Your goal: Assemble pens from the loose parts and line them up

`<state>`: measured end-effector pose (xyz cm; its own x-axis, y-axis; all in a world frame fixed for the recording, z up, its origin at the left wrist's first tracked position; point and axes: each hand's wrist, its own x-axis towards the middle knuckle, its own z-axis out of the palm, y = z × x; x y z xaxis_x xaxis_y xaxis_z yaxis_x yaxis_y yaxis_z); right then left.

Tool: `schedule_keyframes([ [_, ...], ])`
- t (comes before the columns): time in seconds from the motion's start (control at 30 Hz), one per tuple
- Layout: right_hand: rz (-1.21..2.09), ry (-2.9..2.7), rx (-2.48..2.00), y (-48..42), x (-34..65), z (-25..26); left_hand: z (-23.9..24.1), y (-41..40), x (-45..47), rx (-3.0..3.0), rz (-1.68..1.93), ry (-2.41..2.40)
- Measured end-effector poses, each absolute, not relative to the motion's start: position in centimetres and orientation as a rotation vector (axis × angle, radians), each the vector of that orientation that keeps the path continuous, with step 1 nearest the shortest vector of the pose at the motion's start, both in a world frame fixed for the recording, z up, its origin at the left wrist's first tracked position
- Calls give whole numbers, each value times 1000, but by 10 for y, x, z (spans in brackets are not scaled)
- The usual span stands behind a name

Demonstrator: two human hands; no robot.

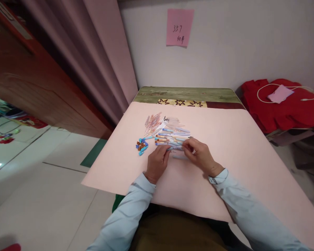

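Observation:
Both hands are over the pink sheet [199, 188], with their fingers pinched close together. My left hand [157, 162] grips the left end of a light blue pen [176, 148], and my right hand [199, 153] is closed at its right end. Just beyond the fingers lies a row of pens [170, 135] with blue and orange-brown ends, side by side. To the left of my left hand is a small heap of blue and brown pen caps [141, 146]. Farther back are loose, slender clear and brownish pen parts [154, 121], too small to tell apart.
The sheet covers a table [185, 92] with a green wood-grain edge at the back. A pink note [180, 28] is stuck on the wall. At right, a red cloth [272, 108] bears a white cable and a paper. A curtain [104, 45] and wooden door [42, 80] stand left.

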<state>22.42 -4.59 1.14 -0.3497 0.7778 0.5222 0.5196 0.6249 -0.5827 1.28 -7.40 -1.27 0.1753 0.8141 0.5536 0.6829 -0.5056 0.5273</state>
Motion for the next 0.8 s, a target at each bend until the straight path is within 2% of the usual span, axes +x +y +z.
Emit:
schedule_keyframes([
  [0.4, 335, -2058, -948, -43, 228, 12, -13, -74, 13, 2327, 1323, 1412],
  [0.8, 321, -2096, -878, -46, 222, 8, -14, -75, 16, 2426, 1196, 1360],
])
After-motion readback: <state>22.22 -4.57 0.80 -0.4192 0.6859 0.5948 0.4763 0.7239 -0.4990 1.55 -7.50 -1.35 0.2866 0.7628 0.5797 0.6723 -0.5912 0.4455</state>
